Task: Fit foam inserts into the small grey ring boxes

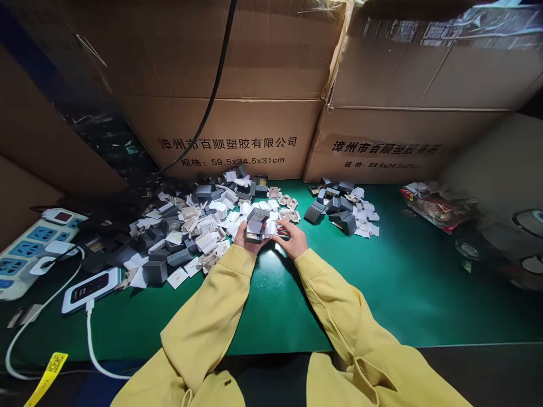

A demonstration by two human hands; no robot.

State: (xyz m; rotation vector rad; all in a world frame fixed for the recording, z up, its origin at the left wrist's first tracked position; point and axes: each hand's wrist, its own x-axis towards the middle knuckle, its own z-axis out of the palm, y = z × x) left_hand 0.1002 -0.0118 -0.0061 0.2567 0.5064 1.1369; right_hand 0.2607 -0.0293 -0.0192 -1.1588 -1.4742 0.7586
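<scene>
My left hand (242, 236) grips a small grey box (255, 225) with its lid open and a white lining showing. My right hand (292, 237) is beside it, fingers curled around a white paper piece (270, 228) at the box's right side. Both hands hover over the green mat (382, 294), at the near edge of a large heap of small grey boxes and white cards (190, 226). Yellow sleeves cover both arms.
A smaller pile of grey boxes and cards (343, 212) lies right of the hands. Two big cardboard cartons (254, 130) stand behind. A power strip (25, 249), a white device with cable (91, 288) at left; a crumpled wrapper (436, 206) at right.
</scene>
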